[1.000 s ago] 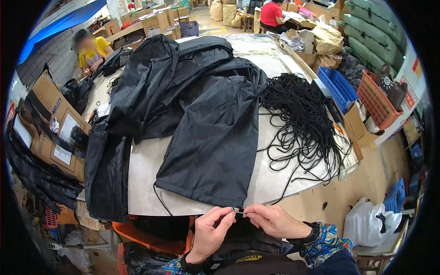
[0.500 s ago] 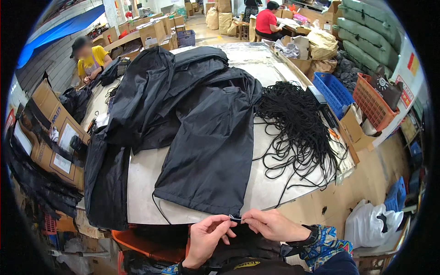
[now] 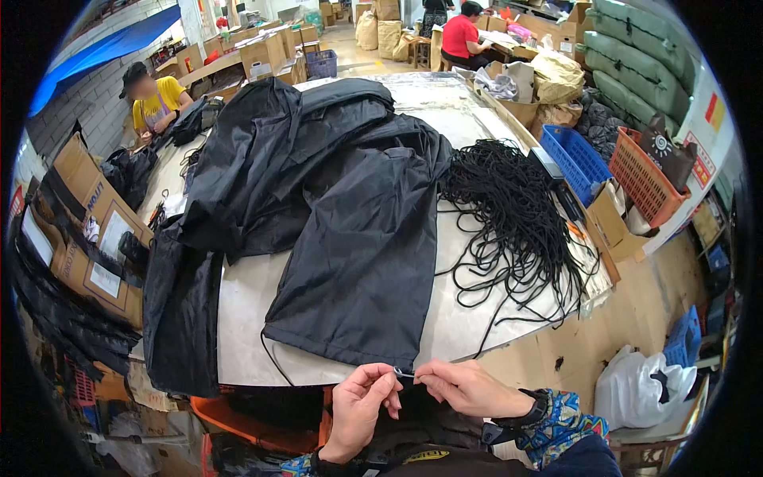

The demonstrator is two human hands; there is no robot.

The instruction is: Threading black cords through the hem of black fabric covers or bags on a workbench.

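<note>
Close to the table's front edge, my left hand (image 3: 367, 405) pinches a small, thin metal piece with a rounded loop (image 3: 400, 371). My right hand (image 3: 467, 389) closes thumb and fingers on its other end; whether a cord end is also in that pinch is too small to tell. Just beyond my fingertips lies the lower corner of a black fabric piece (image 3: 358, 270) with a stitched hem. A black cord (image 3: 275, 362) comes out of the hem's left corner and hangs toward the table edge. The corner's contact with my fingers is hard to make out.
A tangled heap of black cords (image 3: 509, 215) lies on the right of the white table (image 3: 254, 318). More black fabric (image 3: 187, 318) hangs over the left front edge. Blue (image 3: 576, 163) and orange baskets (image 3: 648, 179) stand at right. Co-workers (image 3: 155, 99) sit farther off.
Both hands stay nearly in place, with the small metal piece still between them. The whole view has shifted slightly. Far left, the co-worker in yellow has moved their arms a little.
</note>
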